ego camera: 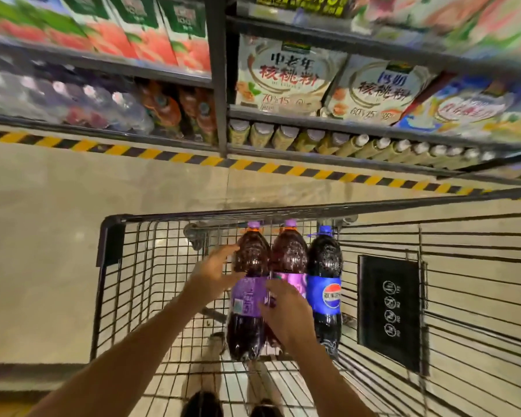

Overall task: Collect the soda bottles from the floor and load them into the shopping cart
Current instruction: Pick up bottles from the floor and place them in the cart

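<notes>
Head view. Left grape bottle (247,335), middle grape bottle (289,254) and cola bottle (325,293) are lying side by side inside shopping cart (109,236), caps pointing at cart's far end. You are pressing left hand (215,275), fingers nearly straight, against left grape bottle on cart's left-wall side. You are resting right hand (289,317) palm-down across both grape bottles mid-cart, fingers bent; cannot tell whether gripping.
</notes>
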The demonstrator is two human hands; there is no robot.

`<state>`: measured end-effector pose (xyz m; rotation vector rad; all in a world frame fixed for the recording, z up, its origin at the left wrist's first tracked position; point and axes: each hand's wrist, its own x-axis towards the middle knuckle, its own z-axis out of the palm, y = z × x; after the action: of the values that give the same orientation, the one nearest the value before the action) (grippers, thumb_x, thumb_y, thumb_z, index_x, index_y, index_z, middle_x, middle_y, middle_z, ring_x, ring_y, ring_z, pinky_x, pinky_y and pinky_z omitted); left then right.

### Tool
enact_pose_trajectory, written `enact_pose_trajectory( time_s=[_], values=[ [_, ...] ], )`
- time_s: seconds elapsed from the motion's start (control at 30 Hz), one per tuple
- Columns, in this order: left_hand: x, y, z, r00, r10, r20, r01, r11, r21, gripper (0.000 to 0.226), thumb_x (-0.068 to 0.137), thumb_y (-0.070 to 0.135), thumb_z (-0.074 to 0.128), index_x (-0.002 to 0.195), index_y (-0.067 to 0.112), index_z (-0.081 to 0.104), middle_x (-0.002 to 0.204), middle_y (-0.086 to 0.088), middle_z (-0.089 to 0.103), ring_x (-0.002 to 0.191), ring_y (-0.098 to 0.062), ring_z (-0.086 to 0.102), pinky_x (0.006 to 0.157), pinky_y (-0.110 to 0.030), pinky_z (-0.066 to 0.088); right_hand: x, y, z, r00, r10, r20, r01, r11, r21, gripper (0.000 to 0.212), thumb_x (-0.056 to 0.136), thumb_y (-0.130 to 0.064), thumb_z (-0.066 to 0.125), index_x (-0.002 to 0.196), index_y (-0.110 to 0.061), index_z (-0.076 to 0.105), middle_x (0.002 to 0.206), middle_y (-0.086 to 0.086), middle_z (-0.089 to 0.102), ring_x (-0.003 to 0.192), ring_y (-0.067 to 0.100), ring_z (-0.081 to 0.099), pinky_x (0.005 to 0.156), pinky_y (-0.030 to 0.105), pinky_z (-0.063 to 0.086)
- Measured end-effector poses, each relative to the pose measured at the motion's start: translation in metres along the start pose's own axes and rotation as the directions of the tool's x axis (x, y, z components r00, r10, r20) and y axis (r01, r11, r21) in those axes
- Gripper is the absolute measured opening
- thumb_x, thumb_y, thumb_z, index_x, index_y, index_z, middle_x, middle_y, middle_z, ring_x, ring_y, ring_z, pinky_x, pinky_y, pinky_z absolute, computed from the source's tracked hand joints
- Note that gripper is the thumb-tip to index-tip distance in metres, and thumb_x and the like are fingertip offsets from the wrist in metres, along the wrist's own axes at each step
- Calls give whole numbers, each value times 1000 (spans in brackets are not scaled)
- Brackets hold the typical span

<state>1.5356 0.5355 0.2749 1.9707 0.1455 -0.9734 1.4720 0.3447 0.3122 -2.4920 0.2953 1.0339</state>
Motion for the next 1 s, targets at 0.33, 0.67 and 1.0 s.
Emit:
enact_pose_trajectory(
  time_s=[0.33,0.67,1.0],
  values=[
    [-136,66,-50,976,-57,-208,190,687,701,71,91,43,69,151,25,37,148,1,47,132,-22,49,110,-41,43,-38,-68,-117,959,-227,168,279,852,-443,63,91,-27,75,146,-11,47,149,12,51,138,32,48,112,41,42],
    [-294,111,-29,828,-52,-558,422,713,560,69,90,47,70,147,20,42,149,-3,48,133,-26,49,109,-42,43,-121,-127,-169,806,-548,223,525,490,-695,38,96,-26,61,132,-13,61,133,10,63,128,34,59,101,45,54],
    [-479,86,10,513,-260,-818,641,750,163,65,90,51,70,144,24,47,140,-3,55,124,-25,55,103,-40,45,-252,-231,-144,579,-697,422,633,59,-772,48,96,-32,70,136,-10,53,136,11,60,126,33,58,99,47,52]
  ],
)
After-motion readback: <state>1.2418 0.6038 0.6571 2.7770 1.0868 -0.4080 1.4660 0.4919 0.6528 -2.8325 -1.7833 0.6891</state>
